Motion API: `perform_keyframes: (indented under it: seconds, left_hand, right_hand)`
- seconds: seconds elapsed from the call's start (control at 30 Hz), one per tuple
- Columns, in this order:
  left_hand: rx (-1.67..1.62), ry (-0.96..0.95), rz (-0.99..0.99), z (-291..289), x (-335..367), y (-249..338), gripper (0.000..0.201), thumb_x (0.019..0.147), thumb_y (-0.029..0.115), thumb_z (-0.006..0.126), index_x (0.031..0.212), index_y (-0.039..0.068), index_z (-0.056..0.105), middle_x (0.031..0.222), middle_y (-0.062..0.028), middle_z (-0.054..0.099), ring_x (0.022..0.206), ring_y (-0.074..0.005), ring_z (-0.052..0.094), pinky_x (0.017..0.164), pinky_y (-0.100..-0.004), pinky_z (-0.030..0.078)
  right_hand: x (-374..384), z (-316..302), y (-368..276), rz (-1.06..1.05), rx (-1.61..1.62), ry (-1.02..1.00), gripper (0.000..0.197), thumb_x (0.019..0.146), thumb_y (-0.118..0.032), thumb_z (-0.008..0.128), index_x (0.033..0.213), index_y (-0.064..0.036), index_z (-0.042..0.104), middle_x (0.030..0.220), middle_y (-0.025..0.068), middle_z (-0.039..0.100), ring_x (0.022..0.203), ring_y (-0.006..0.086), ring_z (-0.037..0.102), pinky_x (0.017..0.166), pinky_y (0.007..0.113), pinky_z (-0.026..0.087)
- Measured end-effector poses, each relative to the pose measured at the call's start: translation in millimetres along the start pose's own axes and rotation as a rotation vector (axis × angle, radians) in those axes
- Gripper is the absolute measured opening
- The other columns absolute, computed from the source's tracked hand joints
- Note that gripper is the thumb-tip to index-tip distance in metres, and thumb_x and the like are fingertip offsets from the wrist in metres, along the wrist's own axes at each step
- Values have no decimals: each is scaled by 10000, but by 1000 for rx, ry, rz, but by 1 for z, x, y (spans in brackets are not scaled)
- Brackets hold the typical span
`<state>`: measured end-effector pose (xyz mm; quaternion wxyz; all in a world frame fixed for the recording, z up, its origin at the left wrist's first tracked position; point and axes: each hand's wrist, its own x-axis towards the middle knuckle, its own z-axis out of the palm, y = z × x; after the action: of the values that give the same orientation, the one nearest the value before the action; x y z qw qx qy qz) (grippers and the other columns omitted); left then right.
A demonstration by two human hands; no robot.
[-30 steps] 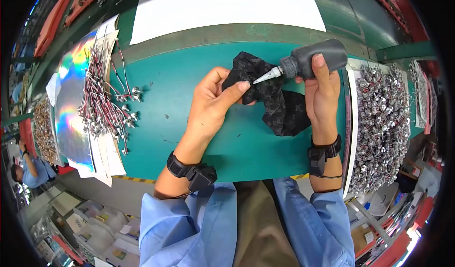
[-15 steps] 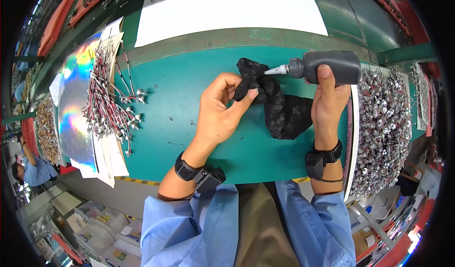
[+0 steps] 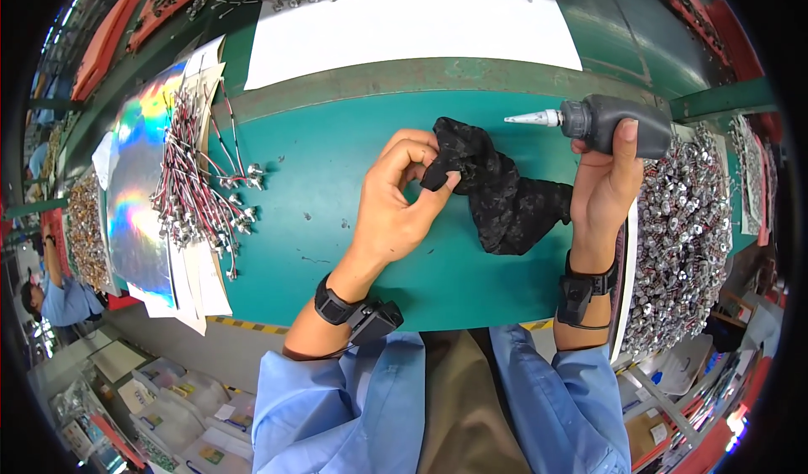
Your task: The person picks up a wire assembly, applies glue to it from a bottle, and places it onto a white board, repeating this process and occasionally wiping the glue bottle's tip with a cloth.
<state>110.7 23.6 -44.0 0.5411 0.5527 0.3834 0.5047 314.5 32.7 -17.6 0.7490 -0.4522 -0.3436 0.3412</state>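
Between the thumb and fingers of my left hand (image 3: pixel 396 196) a black patterned cloth (image 3: pixel 509 201) is pinched by its left end. The rest of it hangs crumpled over the green mat (image 3: pixel 311 163). My right hand (image 3: pixel 604 175) grips a dark squeeze bottle (image 3: pixel 627 125) tipped on its side, its white pointed nozzle (image 3: pixel 532 118) facing left. That nozzle is apart from the cloth, up and to its right. The cloth's lower right corner reaches close to my right wrist.
At the left, a bundle of red and black wires with metal parts (image 3: pixel 198 180) lies on papers and a shiny rainbow sheet (image 3: pixel 139 196). A tray of many small metal parts (image 3: pixel 682 238) stands at the right. White paper (image 3: pixel 412 32) lies on the far ledge. Another person (image 3: pixel 67 297) is at far left.
My right hand has drawn the bottle right, so its nozzle has come away from the cloth. My left hand keeps its pinch, shifted slightly.
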Motion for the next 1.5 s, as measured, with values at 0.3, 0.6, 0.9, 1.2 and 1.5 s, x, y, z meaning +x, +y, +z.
perform_keyframes:
  seconds: [0.3,0.6,0.9,1.2,1.5]
  left_hand:
    - [238,-81,48,-16,-8,11,182,683,32,618,799,-10,483,988,-110,487,802,-177,501,701,-260,413]
    - [950,349,220,-92,-70,80,285,656,109,664,882,-8,535,930,-157,504,830,-306,512,687,-332,434]
    - [1502,491,70,-168,-79,118,247,656,215,653,760,13,555,779,-128,476,735,-291,528,596,-348,451]
    - [1634,280,-177,-177,-86,121,166,655,107,623,771,5,564,802,-155,486,707,-295,553,590,-362,466]
    - [1488,311,-71,-183,-88,138,170,680,49,558,838,-11,568,822,-146,508,713,-265,562,617,-346,477]
  right_hand:
    - [-7,16,1,414,386,-91,332,858,-298,452,1013,-5,466,932,142,543,686,146,492,548,231,379]
    - [-31,23,-35,467,521,-206,341,870,-274,435,1050,15,435,992,175,502,634,154,442,551,233,370]
    - [-52,19,-62,447,499,-163,338,869,-275,441,1037,18,428,974,141,497,639,144,418,564,234,356]
    - [-66,31,-93,458,452,-92,340,862,-286,454,1003,23,446,855,86,498,632,133,407,565,226,348]
    - [-65,29,-100,462,448,-93,343,859,-295,459,991,22,456,838,73,494,634,128,406,567,223,346]
